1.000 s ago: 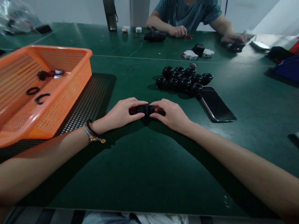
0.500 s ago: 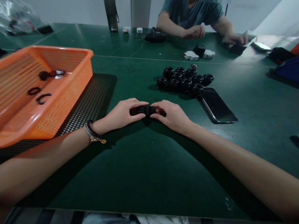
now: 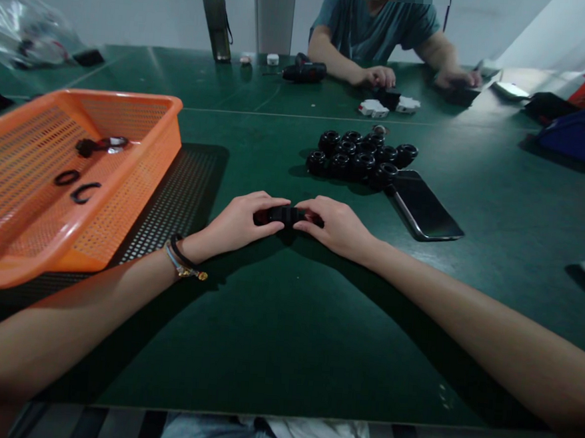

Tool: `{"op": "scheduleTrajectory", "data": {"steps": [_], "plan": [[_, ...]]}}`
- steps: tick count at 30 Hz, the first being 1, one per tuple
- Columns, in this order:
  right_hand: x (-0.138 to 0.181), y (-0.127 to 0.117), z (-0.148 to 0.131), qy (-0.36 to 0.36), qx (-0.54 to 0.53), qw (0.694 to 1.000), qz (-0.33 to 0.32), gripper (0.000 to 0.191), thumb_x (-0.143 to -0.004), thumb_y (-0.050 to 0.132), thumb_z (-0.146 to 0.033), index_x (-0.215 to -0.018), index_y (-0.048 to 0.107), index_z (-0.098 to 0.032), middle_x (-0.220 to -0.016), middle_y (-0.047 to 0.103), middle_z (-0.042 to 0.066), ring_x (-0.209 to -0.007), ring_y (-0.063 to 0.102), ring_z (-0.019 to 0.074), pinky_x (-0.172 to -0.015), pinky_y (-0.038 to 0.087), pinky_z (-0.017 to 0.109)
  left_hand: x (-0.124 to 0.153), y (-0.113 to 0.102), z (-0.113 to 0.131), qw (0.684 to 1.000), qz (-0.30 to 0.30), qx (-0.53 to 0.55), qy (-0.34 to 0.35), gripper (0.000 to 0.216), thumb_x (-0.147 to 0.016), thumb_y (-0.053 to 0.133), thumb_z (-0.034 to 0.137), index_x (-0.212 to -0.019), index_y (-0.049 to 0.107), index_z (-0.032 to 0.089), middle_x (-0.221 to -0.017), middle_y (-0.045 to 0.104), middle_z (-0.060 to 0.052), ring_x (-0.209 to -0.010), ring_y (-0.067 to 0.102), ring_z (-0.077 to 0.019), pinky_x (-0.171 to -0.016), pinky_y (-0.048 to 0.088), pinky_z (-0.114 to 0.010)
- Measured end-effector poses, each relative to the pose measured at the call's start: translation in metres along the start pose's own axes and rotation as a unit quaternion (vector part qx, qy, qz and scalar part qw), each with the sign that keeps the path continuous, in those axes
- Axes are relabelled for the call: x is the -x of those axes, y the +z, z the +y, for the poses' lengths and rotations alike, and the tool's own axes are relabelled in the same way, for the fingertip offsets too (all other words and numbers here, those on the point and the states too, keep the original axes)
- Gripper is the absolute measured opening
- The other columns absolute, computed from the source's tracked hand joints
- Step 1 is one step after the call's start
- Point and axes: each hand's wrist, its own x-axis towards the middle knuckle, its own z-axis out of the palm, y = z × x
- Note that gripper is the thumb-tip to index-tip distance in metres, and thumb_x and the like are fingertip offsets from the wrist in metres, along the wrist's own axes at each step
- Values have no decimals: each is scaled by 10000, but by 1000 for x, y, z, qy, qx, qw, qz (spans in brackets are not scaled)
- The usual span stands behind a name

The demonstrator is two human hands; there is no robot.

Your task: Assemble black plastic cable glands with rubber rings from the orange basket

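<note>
Between my hands is a small black cylindrical part [image 3: 286, 215], held level just above the green table. My left hand [image 3: 245, 221] is closed on its left end, thumb and fingers pinching it. On the other end, my right hand [image 3: 338, 225] is closed in the same kind of pinch. Fingers cover both ends, so the part's full shape is hidden. Beyond my hands sits a cluster of several glossy black round fittings [image 3: 364, 160], each with a ring-like opening. A dark smartphone [image 3: 426, 205] lies against the cluster's right side.
To my left stands an orange perforated basket [image 3: 149, 162] with a few black ring-shaped pieces inside. Across the green table [image 3: 283, 352], a co-worker's hands [image 3: 380, 77] handle dark parts. A power drill [image 3: 304, 71], a bottle [image 3: 216, 23] and a blue bin [image 3: 581, 136] are farther back.
My hands and the black part stay in nearly the same place. Across the table, the co-worker's hand has lowered onto a dark piece beside the white parts.
</note>
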Motion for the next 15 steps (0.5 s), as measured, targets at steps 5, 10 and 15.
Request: {"op": "scheduleTrajectory", "data": {"steps": [5, 10, 15], "plan": [[-1, 0, -1, 3, 8, 1000, -3, 200, -870, 626, -261, -1020, 671, -136, -780, 658, 50, -727, 551, 175, -657, 399, 281, 0, 0, 0, 1000, -1, -5, -1, 389, -843, 613, 293, -1212, 634, 171, -999, 661, -53, -806, 592, -152, -761, 479, -280], [-1, -1, -3, 17, 8, 1000, -14, 206, -868, 631, -247, -1021, 675, -117, -784, 660, 57, -734, 552, 177, -662, 398, 282, 0, 0, 1, 1000, 0, -4, 0, 388, -842, 617, 289, -1210, 635, 171, -1002, 661, -54, -799, 592, -151, -755, 478, -279], [-1, -2, -2, 6, 1, 1000, -11, 199, -879, 612, -273, -1010, 674, -137, -785, 661, 55, -735, 552, 181, -661, 400, 289, -1, 0, 0, 1000, 0, 4, 2, 387, -841, 620, 283, -1206, 636, 156, -1007, 657, -60, -792, 588, -146, -743, 477, -272]]}}
